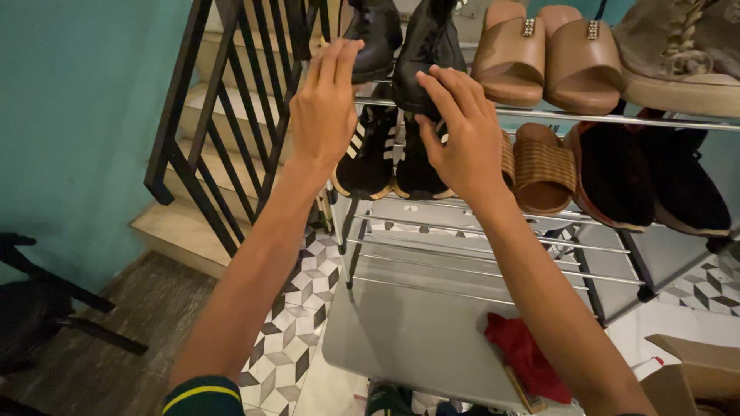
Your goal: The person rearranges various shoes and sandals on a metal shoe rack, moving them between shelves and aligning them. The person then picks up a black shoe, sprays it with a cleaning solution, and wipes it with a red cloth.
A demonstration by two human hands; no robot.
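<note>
My left hand [324, 108] is raised with fingers apart, fingertips at the toe of the left black boot [375, 35] on the top shelf of a metal shoe rack [586, 117]. My right hand [462, 131] is spread too, fingertips touching the toe of the right black boot [426, 54]. Neither hand grips anything. On the shelf below, behind my hands, sit black sneakers with white stripes [370, 154].
Tan slide sandals [543, 50] and a beige shoe [678, 54] share the top shelf. Brown woven slides [543, 166] and dark shoes [655, 181] sit below. A red cloth [524, 354] lies on a grey board. A black stair railing [223, 115] is left, a cardboard box [697, 374] lower right.
</note>
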